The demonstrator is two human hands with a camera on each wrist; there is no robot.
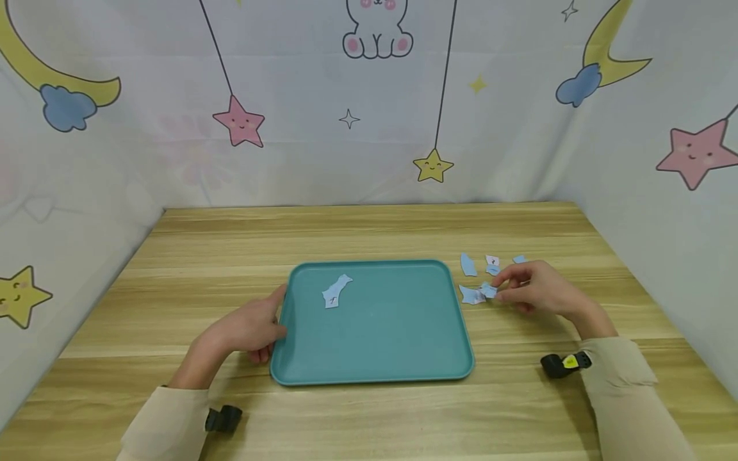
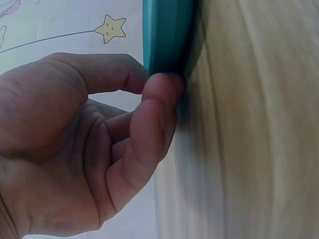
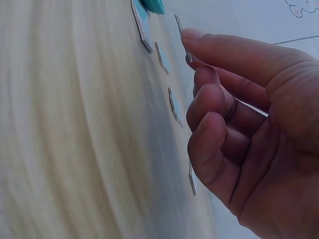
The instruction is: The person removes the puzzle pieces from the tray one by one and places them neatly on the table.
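Observation:
My left hand (image 1: 245,326) grips the left rim of a teal tray (image 1: 375,339), thumb on the rim and fingers curled at its edge; the left wrist view shows the tray edge (image 2: 169,35) between them. On the tray lies a light blue jagged strip (image 1: 337,291) with a small dark mark on white. My right hand (image 1: 539,291) pinches a small light blue cardboard piece (image 3: 182,37) between thumb and forefinger, raised off the table. In the head view this held piece (image 1: 489,291) partly overlaps another blue piece (image 1: 471,295) by the tray's right rim.
Beyond my right hand lie a curved blue piece (image 1: 468,265), a blue-and-white piece (image 1: 492,264) and a small blue piece (image 1: 519,258). Wood-grain table (image 1: 369,422) surrounds the tray. A printed cloth (image 1: 300,166) hangs at the back and sides.

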